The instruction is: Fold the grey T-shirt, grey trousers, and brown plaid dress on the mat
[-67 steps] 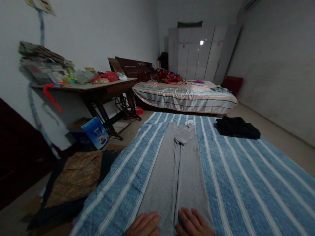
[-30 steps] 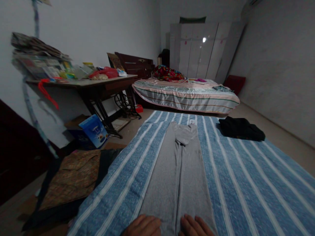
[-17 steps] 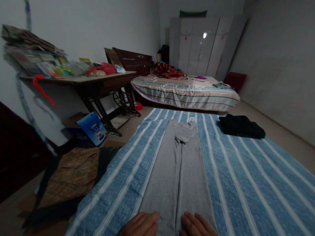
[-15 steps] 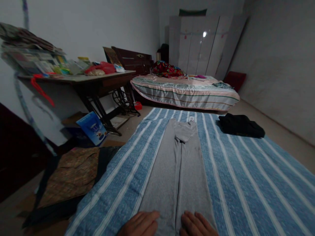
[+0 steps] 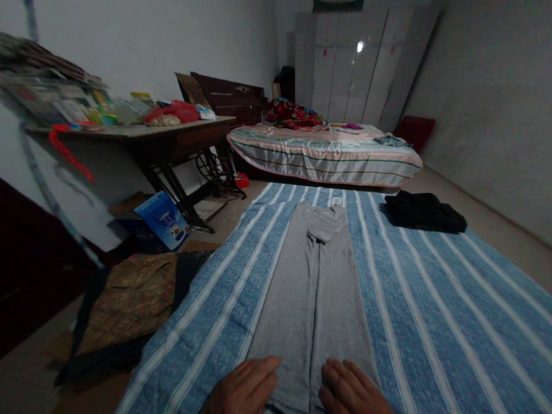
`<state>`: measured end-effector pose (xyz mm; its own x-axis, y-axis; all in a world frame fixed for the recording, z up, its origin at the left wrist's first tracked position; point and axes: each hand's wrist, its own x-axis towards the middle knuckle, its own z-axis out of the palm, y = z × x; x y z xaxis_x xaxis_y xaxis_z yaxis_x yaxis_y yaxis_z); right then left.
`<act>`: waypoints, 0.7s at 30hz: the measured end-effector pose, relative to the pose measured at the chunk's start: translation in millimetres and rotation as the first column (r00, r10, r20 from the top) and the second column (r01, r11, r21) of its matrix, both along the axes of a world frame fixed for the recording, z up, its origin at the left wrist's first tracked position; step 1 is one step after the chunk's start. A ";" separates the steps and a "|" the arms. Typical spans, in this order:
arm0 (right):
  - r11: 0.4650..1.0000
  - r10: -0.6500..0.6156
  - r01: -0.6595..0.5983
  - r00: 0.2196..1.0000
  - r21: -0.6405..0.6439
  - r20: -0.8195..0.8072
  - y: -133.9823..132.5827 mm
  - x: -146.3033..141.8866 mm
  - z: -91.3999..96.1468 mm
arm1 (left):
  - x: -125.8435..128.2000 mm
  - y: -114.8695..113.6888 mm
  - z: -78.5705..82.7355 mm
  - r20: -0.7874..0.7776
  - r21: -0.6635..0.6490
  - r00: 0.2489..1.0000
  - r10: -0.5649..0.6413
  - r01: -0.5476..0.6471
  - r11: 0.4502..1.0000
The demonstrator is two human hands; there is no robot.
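Observation:
A pair of grey trousers lies flat, its waist end away from me and both legs running toward me. A small folded-over flap of grey cloth shows near the waist. At the bottom of the view, my left hand rests palm down on the near end of the left leg, fingers stretched out. My right hand lies likewise on the right leg, fingers close together and slightly bent. Under the trousers is a blue and white striped sheet. The wrists are cut off by the frame edge.
A folded black garment lies on the sheet at the right. Beyond stands another bed, with a wardrobe behind. To the left are a cluttered sewing-machine table, a blue box and a brown checked cloth.
The view has tilted down a little, so the room sits higher in the picture. Both hands appear slightly farther up the trouser legs and remain on the cloth.

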<state>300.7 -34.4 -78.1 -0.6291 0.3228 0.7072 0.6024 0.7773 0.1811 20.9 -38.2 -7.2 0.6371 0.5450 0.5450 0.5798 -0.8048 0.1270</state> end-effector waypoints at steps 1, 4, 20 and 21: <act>1.000 0.004 -0.004 1.000 -0.001 0.006 -0.8 0.8 3.0 | -0.8 -1.4 3.8 -0.024 -0.037 1.000 0.002 -0.003 0.999; 0.999 0.034 -0.034 0.999 -0.016 0.029 -2.3 3.1 14.9 | -2.3 -4.4 10.9 -0.061 -0.098 0.998 0.008 -0.014 0.995; 0.994 0.067 -0.061 0.996 -0.090 0.061 -4.5 14.4 29.9 | -6.0 -5.6 0.1 -0.094 -0.081 0.995 -0.022 0.015 0.997; 0.994 0.063 -0.057 0.996 -0.091 0.062 -4.7 15.0 29.3 | -6.7 -6.2 -0.8 -0.098 -0.078 0.995 -0.019 0.011 0.997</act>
